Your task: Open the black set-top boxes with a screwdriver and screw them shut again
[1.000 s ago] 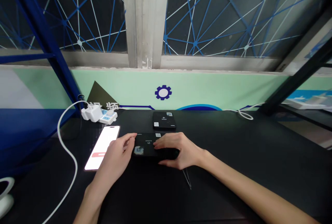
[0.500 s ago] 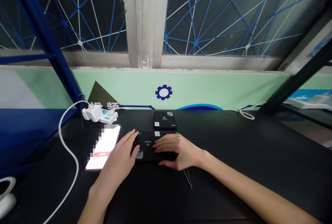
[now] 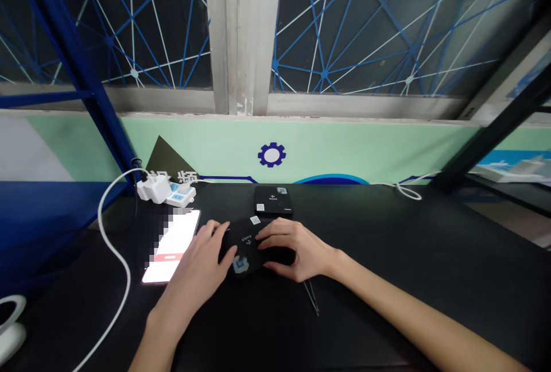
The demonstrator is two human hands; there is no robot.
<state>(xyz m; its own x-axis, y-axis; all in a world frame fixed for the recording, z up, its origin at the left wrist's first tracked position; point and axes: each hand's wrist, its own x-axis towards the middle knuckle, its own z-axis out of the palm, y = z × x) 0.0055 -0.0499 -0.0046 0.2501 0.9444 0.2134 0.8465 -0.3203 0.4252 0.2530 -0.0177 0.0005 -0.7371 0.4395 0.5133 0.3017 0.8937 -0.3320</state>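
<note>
On the wall (image 3: pixel 365 148) above the table's (image 3: pixel 387 280) far edge, the characters 视频 (image 3: pixel 187 177), partly hidden, and a gear sign (image 3: pixel 271 155) are shown, while the black boxes' (image 3: pixel 247 251) (image 3: pixel 275 200) fine print cannot be read.

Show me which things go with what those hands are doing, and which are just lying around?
Seem part of it:
near black box, touched by the left hand and right hand
maybe the thin metal tool; I can't tell if it's held

Seem just lying around:
back black box
phone
power strip
white cable
</note>
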